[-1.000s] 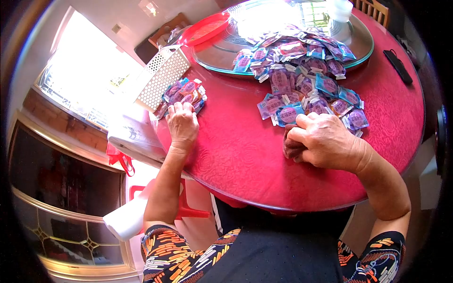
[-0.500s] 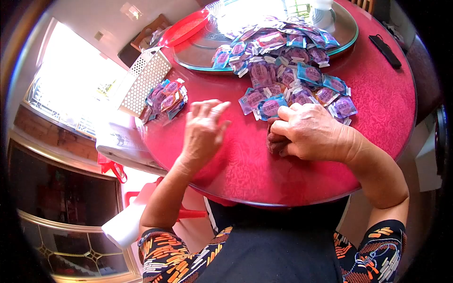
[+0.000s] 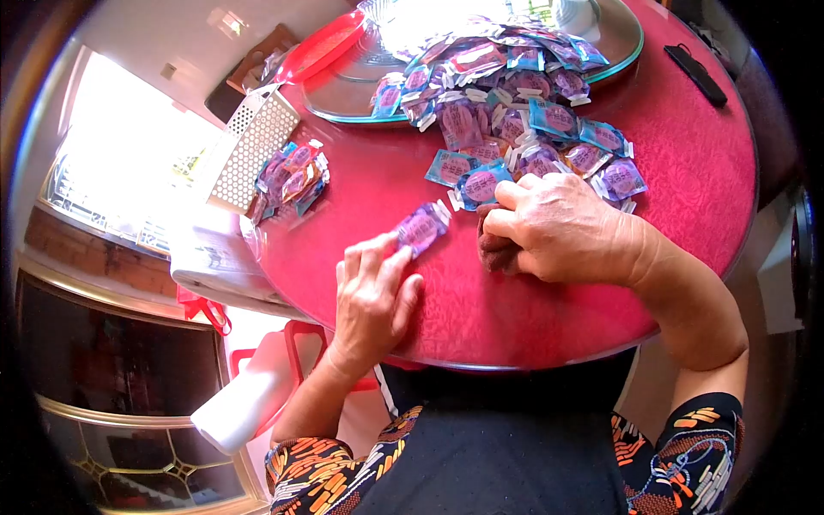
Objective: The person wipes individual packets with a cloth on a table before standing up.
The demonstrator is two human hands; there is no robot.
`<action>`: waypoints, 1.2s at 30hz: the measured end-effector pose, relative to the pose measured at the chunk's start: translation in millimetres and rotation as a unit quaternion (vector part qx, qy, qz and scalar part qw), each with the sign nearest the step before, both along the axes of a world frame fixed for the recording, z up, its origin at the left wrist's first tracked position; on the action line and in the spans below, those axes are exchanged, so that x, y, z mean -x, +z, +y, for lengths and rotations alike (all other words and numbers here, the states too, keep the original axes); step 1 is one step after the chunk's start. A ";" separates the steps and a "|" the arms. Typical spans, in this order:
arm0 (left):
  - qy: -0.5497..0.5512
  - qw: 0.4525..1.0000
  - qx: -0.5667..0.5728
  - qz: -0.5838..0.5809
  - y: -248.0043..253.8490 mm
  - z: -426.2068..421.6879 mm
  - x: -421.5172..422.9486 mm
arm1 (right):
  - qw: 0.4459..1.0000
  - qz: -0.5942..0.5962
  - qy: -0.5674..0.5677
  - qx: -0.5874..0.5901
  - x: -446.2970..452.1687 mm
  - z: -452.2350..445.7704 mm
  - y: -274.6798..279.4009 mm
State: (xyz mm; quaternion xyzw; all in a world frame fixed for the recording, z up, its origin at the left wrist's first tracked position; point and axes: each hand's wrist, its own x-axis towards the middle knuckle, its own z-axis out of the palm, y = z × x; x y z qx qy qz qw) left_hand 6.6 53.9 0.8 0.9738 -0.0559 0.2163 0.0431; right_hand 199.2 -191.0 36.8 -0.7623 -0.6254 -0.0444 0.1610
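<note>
My left hand point(image 3: 371, 296) is over the near left part of the red table, its fingertips at the lower end of a single purple packet point(image 3: 422, 229); the thumb stands apart. My right hand point(image 3: 562, 227) is closed around a bunched brown cloth point(image 3: 495, 243), at the near edge of the large heap. That heap of purple and blue packets point(image 3: 515, 112) spreads from the glass turntable down onto the tabletop. A smaller pile of packets point(image 3: 292, 178) lies at the left, beside a white perforated basket.
The white basket point(image 3: 257, 142) stands at the table's left edge, near a red tray point(image 3: 322, 47). A black elongated object point(image 3: 695, 75) lies at the far right of the red table point(image 3: 687, 197). Below left are a red stool point(image 3: 302, 343) and a white roll point(image 3: 236, 412).
My left hand has left the small pile and moved right and nearer to me, with a single packet now at its fingertips. My right hand keeps its hold on the cloth. The view has shifted slightly.
</note>
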 end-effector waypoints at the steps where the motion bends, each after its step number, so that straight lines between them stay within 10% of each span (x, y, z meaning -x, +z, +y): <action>1: -0.006 1.000 0.015 0.001 2.3 -9.7 7.8 | 1.000 -0.004 0.001 -0.005 -0.3 0.8 0.0; 5: -0.036 0.997 0.066 0.012 3.1 -37.5 25.9 | 0.982 0.029 0.073 -0.169 -0.3 13.0 -3.0; 36: -0.009 0.993 0.109 -0.044 -8.0 -53.4 23.6 | 0.999 -0.021 0.025 -0.024 22.0 25.3 -4.1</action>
